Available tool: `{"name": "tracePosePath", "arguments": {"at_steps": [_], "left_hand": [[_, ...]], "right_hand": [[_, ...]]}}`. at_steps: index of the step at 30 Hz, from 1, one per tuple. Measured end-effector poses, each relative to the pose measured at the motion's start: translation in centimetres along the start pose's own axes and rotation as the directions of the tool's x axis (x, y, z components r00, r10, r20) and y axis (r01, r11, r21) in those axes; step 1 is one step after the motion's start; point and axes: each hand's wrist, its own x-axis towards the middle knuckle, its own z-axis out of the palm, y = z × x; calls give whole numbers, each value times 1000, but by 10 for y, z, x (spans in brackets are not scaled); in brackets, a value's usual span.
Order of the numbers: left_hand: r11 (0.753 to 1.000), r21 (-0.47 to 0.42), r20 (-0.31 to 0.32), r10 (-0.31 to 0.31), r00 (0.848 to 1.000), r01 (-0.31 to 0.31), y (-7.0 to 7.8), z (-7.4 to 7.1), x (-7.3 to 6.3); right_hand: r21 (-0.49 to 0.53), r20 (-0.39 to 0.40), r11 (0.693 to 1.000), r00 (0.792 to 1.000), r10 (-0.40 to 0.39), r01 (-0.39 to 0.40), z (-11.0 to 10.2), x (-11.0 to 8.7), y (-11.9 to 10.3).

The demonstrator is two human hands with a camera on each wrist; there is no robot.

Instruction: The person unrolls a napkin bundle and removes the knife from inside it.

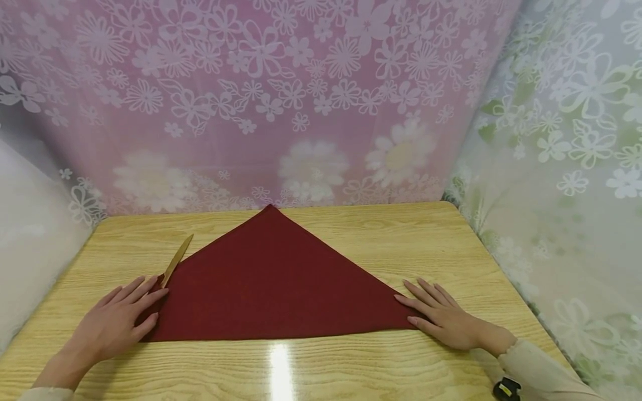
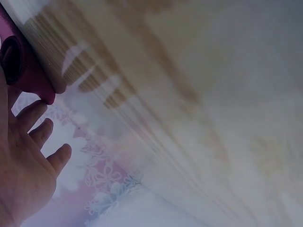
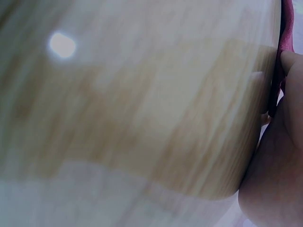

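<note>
A dark red cloth [image 1: 276, 284] lies flat in a wide triangle, its point toward the back and its long edge toward me. My left hand [image 1: 107, 323] rests with extended fingers on the left corner. In the left wrist view, a bit of the cloth [image 2: 35, 75] curls up beside those fingers. Close to the left fingertips lies a narrow, pointed, gold-brown strip [image 1: 178, 259], like a blade; its lower end is partly hidden by the hand. At the right corner, my right hand [image 1: 443, 314] touches the cloth with fingers spread.
A glossy wood-grain table [image 1: 401, 362] bears the cloth, whose tip reaches its back edge. Behind stands a pink floral curtain [image 1: 301, 111], with a pale floral one [image 1: 577, 167] on the right. A small black device [image 1: 506, 389] is at my right sleeve.
</note>
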Motion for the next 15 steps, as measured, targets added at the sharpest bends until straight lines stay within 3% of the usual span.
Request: {"name": "tracePosePath", "arguments": {"at_steps": [15], "left_hand": [[998,-28,38,-55,998,56,-12,-1,-6]], "right_hand": [[3,0,1000,1000,7,-7,0,0,-1]]}}
